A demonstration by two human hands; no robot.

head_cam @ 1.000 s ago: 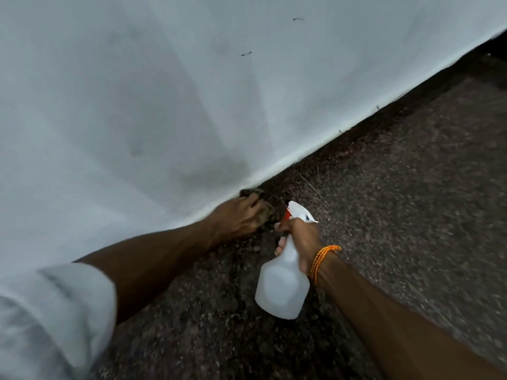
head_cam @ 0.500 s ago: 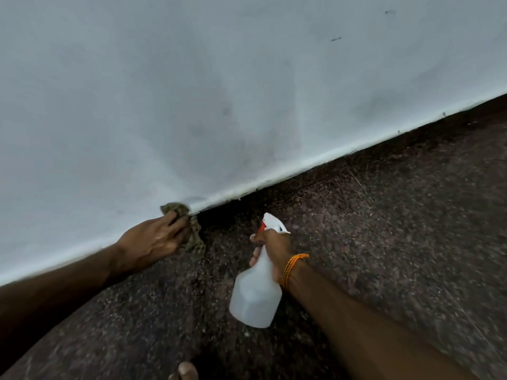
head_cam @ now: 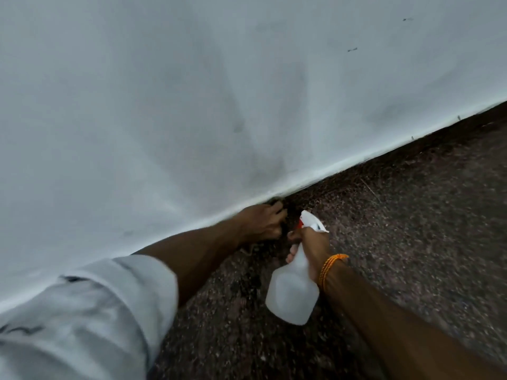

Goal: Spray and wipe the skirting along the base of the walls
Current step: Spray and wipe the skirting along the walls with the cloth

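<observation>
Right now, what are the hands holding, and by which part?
The right hand grips the spray bottle by its neck, below the trigger head. The left hand grips a mostly hidden cloth against the skirting.

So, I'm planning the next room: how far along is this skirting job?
No finished stretch can be told apart. In hand: the left hand grips a cloth against the skirting, and the right hand holds the spray bottle beside it. Left: the skirting running to the right, with dark specks on its edge.
</observation>
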